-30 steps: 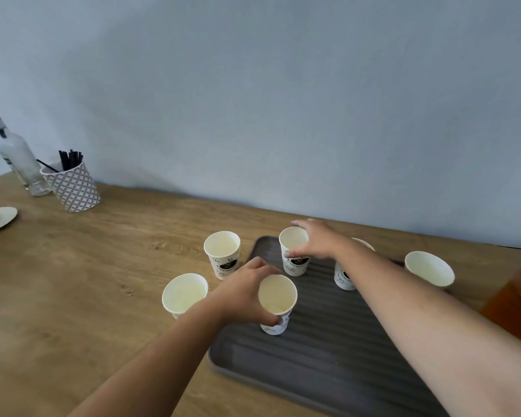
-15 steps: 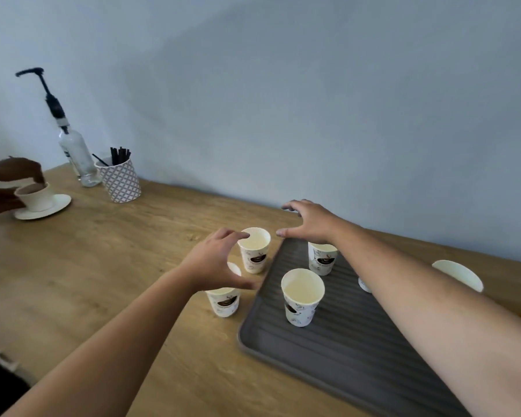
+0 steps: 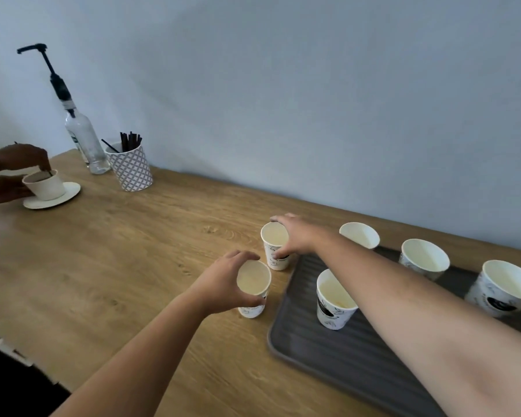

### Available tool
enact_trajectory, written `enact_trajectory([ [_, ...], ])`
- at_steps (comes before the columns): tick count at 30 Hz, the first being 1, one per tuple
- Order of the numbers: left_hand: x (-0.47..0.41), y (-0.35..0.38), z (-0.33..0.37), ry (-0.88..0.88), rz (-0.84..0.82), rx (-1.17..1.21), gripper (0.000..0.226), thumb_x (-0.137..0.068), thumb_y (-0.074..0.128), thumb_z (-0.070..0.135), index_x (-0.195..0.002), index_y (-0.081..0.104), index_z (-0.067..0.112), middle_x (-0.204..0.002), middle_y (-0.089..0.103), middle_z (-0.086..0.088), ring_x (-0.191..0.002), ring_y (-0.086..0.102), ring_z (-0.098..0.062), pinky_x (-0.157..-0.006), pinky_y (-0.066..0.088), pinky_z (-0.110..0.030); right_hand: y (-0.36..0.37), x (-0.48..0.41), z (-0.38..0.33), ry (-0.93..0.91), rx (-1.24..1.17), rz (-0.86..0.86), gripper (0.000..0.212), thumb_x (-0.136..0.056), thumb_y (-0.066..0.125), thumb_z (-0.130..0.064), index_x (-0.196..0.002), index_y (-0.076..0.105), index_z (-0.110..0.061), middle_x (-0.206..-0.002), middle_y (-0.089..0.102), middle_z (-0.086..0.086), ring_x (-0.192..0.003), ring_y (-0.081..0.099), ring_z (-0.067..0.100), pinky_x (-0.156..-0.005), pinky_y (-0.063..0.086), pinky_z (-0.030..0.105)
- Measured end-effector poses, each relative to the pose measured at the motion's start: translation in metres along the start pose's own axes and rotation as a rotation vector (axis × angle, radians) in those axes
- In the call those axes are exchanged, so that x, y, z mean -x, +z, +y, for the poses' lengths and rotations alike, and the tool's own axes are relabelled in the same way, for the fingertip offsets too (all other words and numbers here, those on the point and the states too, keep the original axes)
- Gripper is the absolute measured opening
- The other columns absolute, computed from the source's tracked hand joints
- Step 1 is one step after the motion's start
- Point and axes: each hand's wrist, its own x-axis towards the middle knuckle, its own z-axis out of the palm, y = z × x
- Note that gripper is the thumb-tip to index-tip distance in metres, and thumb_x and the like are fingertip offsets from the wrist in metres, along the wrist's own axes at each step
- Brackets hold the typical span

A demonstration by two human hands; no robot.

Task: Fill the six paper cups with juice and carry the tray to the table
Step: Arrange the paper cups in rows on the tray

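Note:
A dark grey ribbed tray (image 3: 337, 353) lies on the wooden counter (image 3: 133, 266) at the right. Several white paper cups stand upright and look empty. My left hand (image 3: 223, 284) grips one cup (image 3: 253, 285) on the counter just left of the tray. My right hand (image 3: 295, 237) holds a second cup (image 3: 275, 245) on the counter at the tray's far left corner. One cup (image 3: 333, 299) stands on the tray beside my right forearm. Further right are three more cups (image 3: 359, 234), (image 3: 424, 257), (image 3: 503, 288). No juice container is in view.
At the far left another person's hands (image 3: 9, 176) stir a cup on a saucer (image 3: 53, 198). A glass pump bottle (image 3: 83, 139) and a patterned holder with dark sticks (image 3: 130, 170) stand against the blue wall. The counter's front edge drops off at lower left.
The view has swung left and closer. My left hand has closed around the near cup on the counter, and my right hand has come down onto the cup beside the tray's corner.

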Motion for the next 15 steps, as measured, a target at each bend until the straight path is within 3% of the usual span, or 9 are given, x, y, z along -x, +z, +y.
enact_trajectory([
  [4, 0.0, -0.004, 0.0, -0.005, 0.039, 0.014, 0.079, -0.054, 0.077, 0.05, -0.126, 0.05, 0.028, -0.119, 0.054, 0.012, -0.112, 0.05, -0.011, -0.097, 0.041, -0.028, -0.001, 0.004, -0.001, -0.024, -0.042, 0.127, 0.085, -0.068, 0.08, -0.032, -0.143, 0.041, -0.022, -0.142, 0.043, 0.004, -0.128, 0.043, 0.021, -0.098, 0.034, 0.024],
  [7, -0.003, -0.021, 0.01, 0.022, 0.095, 0.004, 0.075, -0.06, 0.083, 0.038, -0.126, 0.052, 0.024, -0.115, 0.053, 0.011, -0.106, 0.05, -0.009, -0.093, 0.041, -0.026, -0.021, 0.018, -0.003, -0.064, -0.078, 0.202, 0.084, -0.067, 0.081, -0.03, -0.141, 0.043, -0.022, -0.137, 0.046, 0.002, -0.124, 0.047, 0.019, -0.093, 0.035, 0.022],
  [15, -0.023, -0.065, 0.096, 0.178, 0.198, -0.028, 0.074, -0.061, 0.08, 0.044, -0.126, 0.052, 0.024, -0.124, 0.054, 0.007, -0.116, 0.048, -0.012, -0.093, 0.035, -0.023, -0.099, 0.115, 0.03, -0.048, -0.115, 0.356, 0.083, -0.066, 0.083, -0.032, -0.139, 0.044, -0.024, -0.132, 0.047, -0.001, -0.122, 0.046, 0.015, -0.097, 0.036, 0.024],
])
